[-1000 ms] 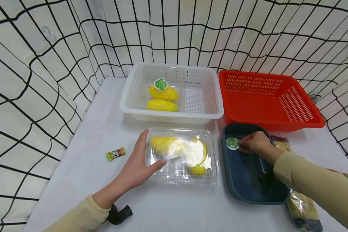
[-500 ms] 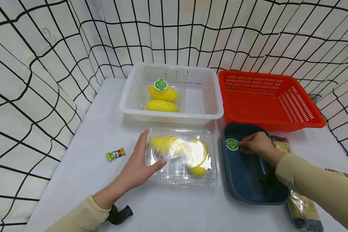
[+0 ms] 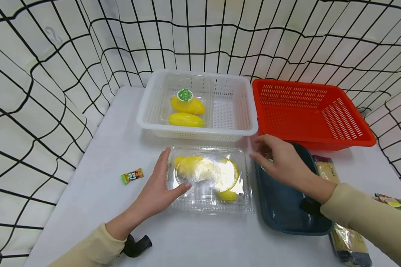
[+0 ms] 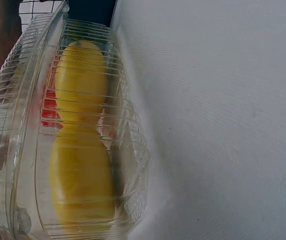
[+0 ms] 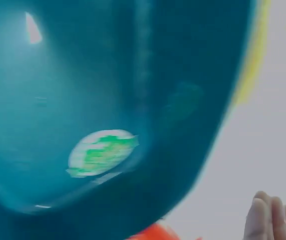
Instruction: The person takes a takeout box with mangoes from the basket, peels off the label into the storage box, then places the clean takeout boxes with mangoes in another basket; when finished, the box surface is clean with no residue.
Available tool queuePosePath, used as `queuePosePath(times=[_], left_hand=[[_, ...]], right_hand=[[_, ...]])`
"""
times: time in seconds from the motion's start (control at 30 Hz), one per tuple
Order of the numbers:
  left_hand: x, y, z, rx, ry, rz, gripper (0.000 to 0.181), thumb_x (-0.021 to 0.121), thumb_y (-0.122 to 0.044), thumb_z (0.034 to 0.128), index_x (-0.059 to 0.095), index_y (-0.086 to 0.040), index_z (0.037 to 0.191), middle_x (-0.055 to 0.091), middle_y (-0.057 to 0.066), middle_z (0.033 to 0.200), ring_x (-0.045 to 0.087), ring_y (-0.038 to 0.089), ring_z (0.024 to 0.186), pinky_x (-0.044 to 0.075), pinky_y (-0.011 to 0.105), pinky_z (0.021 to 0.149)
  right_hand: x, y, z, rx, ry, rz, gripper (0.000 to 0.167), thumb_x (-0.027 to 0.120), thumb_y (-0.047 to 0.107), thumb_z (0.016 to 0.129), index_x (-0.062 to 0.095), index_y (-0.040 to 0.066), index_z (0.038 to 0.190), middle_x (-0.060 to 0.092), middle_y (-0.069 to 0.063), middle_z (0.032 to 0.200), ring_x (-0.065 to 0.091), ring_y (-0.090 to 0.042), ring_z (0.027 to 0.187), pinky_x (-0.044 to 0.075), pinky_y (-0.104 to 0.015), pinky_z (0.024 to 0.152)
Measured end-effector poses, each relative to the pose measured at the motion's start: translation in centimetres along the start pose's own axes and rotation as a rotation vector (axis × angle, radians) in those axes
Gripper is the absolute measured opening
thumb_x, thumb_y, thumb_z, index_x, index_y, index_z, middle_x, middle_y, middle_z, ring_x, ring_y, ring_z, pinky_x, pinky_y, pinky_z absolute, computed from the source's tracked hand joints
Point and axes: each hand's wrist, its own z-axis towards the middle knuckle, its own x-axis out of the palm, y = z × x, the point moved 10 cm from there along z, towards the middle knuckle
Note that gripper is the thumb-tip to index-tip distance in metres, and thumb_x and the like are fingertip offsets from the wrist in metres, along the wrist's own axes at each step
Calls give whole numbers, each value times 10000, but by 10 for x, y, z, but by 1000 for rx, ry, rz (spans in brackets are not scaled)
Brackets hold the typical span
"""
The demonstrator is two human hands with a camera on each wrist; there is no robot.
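Note:
In the head view, a clear plastic clamshell box (image 3: 207,205) with yellow mangoes (image 3: 190,167) inside lies shut on the white table. My left hand (image 3: 157,185) rests against its left side, with the fingers extended and the thumb over the lid. My right hand (image 3: 284,159) hovers over the left rim of a dark blue bin (image 3: 280,222), fingers loosely bent. A round green-and-white sticker (image 5: 102,152) lies inside the bin in the right wrist view, apart from the fingertips (image 5: 260,220). The left wrist view shows two mangoes (image 4: 82,175) through the box's ribbed wall.
Behind stand a white basket (image 3: 200,135) holding another mango box with a sticker (image 3: 185,95), and a red basket (image 3: 314,142). A small wrapped candy (image 3: 132,176) lies at left. Packaged goods (image 3: 351,241) lie right of the bin. Black wire mesh (image 3: 204,40) encloses the table.
My right hand has let go of the sticker in the bin and moved up and left toward the mango box. My left hand stays in place.

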Motion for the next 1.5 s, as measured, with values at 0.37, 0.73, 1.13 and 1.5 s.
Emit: queuePosePath(times=[0.37, 0.73, 1.13, 1.5], left_hand=[[1, 2, -1, 21, 1, -19, 1088, 747, -377, 922, -18, -126, 1653, -4, 157, 1730, 97, 423, 1585, 196, 676, 1222], [-9, -2, 13, 70, 43, 51, 1088, 764, -389, 904, 24, -126, 1656, 58, 134, 1732, 243, 433, 1549, 283, 678, 1189], [-5, -6, -26, -72, -155, 37, 1136, 738, -491, 911, -32, -98, 1647, -54, 192, 1720, 18, 425, 1590, 185, 696, 1213], [0, -1, -11, -39, -112, 90, 1213, 778, -570, 829, 29, -69, 1642, 0, 201, 1714, 42, 416, 1584, 247, 690, 1198]], right_hand=[[86, 43, 14, -211, 450, -136, 1303, 780, 746, 654, 200, 116, 1636, 224, -182, 1682, 230, -407, 1533, 281, -695, 1183], [88, 53, 5, -153, 463, -229, 1398, 786, 766, 631, 178, -18, 1617, 195, -248, 1682, 172, -452, 1558, 192, -633, 1248], [86, 57, -19, 153, 349, -244, 1431, 755, 838, 605, 256, -95, 1568, 315, -329, 1597, 327, -508, 1467, 320, -659, 1180], [83, 59, -32, 246, 378, -90, 1413, 810, 756, 637, 193, -90, 1586, 281, -334, 1612, 319, -545, 1464, 309, -734, 1135]])
